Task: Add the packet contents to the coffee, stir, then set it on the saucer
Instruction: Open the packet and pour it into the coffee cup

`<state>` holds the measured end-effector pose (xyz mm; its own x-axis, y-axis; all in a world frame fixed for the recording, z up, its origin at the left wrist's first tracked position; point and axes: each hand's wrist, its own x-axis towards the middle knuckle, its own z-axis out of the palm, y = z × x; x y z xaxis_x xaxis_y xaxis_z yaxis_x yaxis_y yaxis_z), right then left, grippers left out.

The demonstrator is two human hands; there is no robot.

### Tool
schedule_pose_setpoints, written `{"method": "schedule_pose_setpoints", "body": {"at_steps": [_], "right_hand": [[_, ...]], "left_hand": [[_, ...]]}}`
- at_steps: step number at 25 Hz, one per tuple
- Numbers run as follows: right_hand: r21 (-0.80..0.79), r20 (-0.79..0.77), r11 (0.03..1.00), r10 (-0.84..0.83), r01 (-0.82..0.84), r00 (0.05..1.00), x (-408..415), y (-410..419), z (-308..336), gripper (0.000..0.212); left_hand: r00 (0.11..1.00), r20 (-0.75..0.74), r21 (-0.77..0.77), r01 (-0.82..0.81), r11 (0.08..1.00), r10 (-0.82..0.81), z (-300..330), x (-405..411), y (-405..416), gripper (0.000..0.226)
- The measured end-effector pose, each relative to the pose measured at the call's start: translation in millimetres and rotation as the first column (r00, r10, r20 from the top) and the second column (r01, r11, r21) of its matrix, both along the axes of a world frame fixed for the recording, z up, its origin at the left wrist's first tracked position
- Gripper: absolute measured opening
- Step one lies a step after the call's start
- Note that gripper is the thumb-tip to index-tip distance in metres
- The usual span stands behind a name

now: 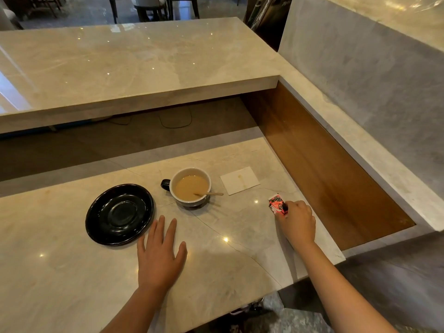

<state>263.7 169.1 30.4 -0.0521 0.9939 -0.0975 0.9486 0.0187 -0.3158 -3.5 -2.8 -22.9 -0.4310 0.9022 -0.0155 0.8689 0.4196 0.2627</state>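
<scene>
A dark cup [191, 186] of milky coffee stands on the marble counter, its handle pointing left, with a wooden stirrer [211, 194] leaning out over its right rim. To its left lies a black saucer [119, 214] with nothing on it. My right hand [296, 222] is closed on a small red and white packet [277, 205] low over the counter, right of the cup. My left hand [159, 254] rests flat on the counter with fingers spread, just in front of the saucer and cup.
A white napkin [239, 180] with a small stain lies right of the cup. A raised marble ledge [134, 68] runs behind the work surface. The counter edge drops off at the right beside a wooden panel [319, 164].
</scene>
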Motion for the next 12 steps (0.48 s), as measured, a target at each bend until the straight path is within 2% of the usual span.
{"method": "schedule_pose_setpoints", "body": {"at_steps": [4,6,10,12], "right_hand": [[-0.094,-0.135,0.994,-0.074,0.061,0.988,-0.9,1.9,1.2,0.044],[-0.121,-0.248,0.991,-0.077,0.048,0.966,-0.8,-2.8,0.7,0.039],[-0.191,-0.55,0.977,-0.187,0.096,0.814,-6.3,-15.6,5.1,0.027],[-0.287,-0.674,0.952,-0.282,0.11,0.683,-12.5,-18.7,11.3,0.023]], "left_hand": [[1.0,0.011,-0.003,-0.001,1.0,0.001,0.2,1.0,-0.4,0.065],[1.0,0.014,-0.009,-0.003,1.0,0.003,0.9,1.3,-0.2,0.066],[1.0,0.026,0.0,0.001,1.0,-0.001,1.2,1.7,-1.0,0.066],[0.999,0.035,0.017,0.006,1.0,-0.007,1.7,1.5,-1.2,0.066]]}}
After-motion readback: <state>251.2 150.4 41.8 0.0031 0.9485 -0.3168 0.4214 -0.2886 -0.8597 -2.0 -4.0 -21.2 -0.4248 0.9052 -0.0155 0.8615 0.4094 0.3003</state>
